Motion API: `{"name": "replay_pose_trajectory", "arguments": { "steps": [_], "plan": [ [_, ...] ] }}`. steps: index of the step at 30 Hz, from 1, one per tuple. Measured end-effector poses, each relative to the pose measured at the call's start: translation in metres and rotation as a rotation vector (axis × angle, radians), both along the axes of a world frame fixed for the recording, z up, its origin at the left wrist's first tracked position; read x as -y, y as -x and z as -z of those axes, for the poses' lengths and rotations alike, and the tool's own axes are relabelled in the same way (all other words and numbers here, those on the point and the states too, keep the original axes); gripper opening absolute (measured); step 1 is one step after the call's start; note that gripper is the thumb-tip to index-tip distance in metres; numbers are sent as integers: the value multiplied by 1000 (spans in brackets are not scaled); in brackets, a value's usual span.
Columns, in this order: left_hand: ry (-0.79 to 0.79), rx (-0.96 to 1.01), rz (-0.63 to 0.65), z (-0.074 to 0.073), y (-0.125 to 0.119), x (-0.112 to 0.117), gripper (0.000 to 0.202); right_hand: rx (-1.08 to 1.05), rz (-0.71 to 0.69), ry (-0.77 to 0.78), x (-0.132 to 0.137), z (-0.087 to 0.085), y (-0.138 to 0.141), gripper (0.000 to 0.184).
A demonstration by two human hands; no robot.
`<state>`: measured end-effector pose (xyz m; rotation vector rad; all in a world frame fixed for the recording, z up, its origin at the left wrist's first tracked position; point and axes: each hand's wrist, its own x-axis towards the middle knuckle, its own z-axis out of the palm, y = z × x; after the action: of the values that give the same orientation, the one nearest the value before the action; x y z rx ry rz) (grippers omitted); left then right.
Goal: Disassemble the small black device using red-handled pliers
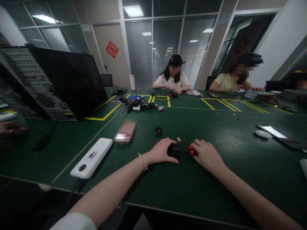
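Observation:
Near the front of the green table, my left hand [165,151] grips a small black part [174,152] between thumb and fingers. What kind of part it is, I cannot make out. My right hand [206,152] is closed around the red handles of a pair of pliers [183,149]. The jaws of the pliers point left and reach onto the black part; whether they pinch it is too small to tell. Just beyond the hands lie a pale chip-like piece [178,139] and a thin, small piece [185,141]. Another small black component [158,131] sits farther back.
Left of my arm is a white oblong device [92,158] with a cable; a blurred phone [126,131] lies behind it. A tangle of cables [137,103] is farther back. Computer towers [48,86] stand at left. Two people [175,76] work across the table. A phone [273,131] lies right.

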<state>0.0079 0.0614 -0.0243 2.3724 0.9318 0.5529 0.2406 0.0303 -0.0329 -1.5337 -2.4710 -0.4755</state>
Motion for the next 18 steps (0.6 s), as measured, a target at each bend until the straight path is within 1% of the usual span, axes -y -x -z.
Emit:
{"name": "replay_pose_trajectory", "arguments": {
  "steps": [6,10,13,18],
  "plan": [
    [1,-3,4,-1,0,0,68,35,-26,-28,0,-4,0,28],
    [19,-9,12,-2,0,0,69,22,-17,-15,-2,-1,-1,28],
    [14,-13,8,-1,0,0,69,27,-5,-2,-2,0,-2,28],
    [-5,4,15,2,0,-2,70,63,-8,-30,0,-4,0,30]
  ]
}}
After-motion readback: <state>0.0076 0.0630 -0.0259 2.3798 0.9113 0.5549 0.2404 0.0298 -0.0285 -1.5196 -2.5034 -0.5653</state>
